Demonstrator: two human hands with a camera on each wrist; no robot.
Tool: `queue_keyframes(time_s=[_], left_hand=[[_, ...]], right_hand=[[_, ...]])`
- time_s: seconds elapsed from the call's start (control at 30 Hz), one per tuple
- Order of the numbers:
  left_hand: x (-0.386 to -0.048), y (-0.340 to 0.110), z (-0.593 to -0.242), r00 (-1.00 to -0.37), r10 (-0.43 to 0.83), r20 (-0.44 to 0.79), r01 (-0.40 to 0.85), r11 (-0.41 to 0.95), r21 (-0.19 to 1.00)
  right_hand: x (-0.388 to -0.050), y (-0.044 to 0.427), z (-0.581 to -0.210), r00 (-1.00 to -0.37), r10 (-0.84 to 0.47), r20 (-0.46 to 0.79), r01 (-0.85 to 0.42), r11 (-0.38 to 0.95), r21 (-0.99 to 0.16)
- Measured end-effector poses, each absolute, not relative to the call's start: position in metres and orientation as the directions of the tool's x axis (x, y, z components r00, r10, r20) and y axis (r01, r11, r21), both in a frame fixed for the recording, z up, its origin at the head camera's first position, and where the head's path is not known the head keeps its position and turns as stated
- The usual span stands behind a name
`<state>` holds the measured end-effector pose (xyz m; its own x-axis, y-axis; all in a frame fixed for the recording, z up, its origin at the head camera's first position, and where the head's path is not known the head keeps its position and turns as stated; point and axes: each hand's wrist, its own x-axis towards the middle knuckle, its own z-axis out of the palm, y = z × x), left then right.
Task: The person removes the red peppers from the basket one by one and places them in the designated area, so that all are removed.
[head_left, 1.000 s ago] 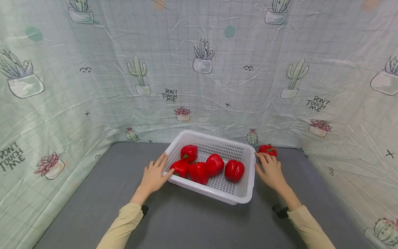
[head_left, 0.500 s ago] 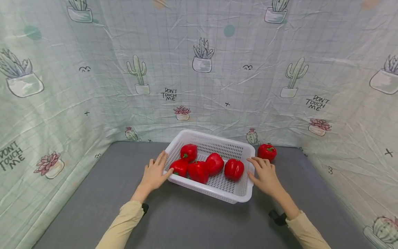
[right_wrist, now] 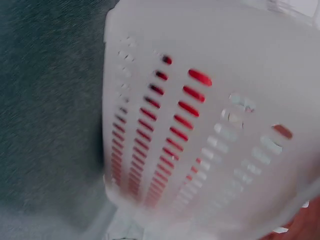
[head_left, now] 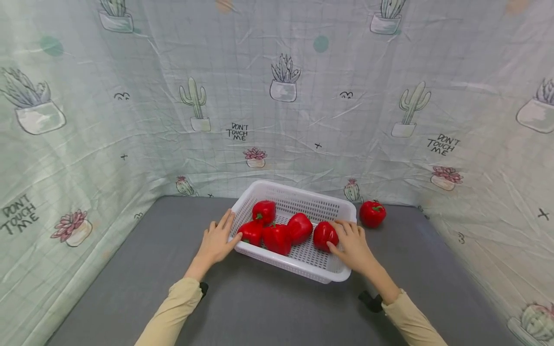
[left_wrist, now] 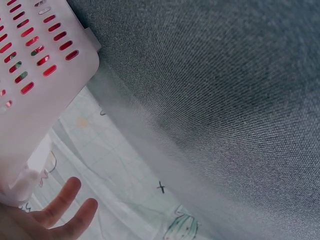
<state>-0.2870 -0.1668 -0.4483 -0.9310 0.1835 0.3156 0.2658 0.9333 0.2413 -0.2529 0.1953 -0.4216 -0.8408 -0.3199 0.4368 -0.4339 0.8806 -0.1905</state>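
Observation:
A white perforated plastic basket (head_left: 294, 265) stands slanted on the grey table with several red bell peppers inside. My left hand (head_left: 214, 244) rests on its left rim, thumb over the edge; in the left wrist view, fingers (left_wrist: 75, 220) extend loosely past the basket corner. My right hand (head_left: 354, 245) reaches over the right rim, with fingertips and thumb spread at the right side of the rightmost bell pepper (head_left: 323, 235). Whether they press on it cannot be made out. The right wrist view is blurred and shows mainly the basket's outer wall (right_wrist: 220, 30).
Another red bell pepper (head_left: 372, 214) lies on the table (head_left: 268, 307) just outside the basket's right end. A cloth (head_left: 320, 115) printed with cacti hangs behind and along both sides of the table.
My right hand has moved left from beside the outer bell pepper, across the basket rim, to the rightmost bell pepper inside. My left hand and the basket have stayed put.

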Motion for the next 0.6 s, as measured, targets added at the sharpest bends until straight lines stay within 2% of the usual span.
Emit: queue_keyframes(time_s=[0.17, 0.37, 0.6], left_hand=[[-0.287, -0.167, -0.450, -0.931, 0.184, 0.315, 0.269, 0.930, 0.251], [-0.289, -0.168, -0.452, -0.930, 0.183, 0.318, 0.272, 0.926, 0.262], [-0.289, -0.168, -0.452, -0.927, 0.181, 0.328, 0.273, 0.926, 0.262]], right_hand=[[-0.257, 0.188, -0.422, -0.838, -0.332, 0.433, -0.440, 0.880, -0.179], [-0.268, 0.185, -0.423, -0.869, -0.311, 0.386, -0.400, 0.899, -0.177], [-0.284, 0.185, -0.423, -0.893, -0.298, 0.337, -0.356, 0.926, -0.124]])
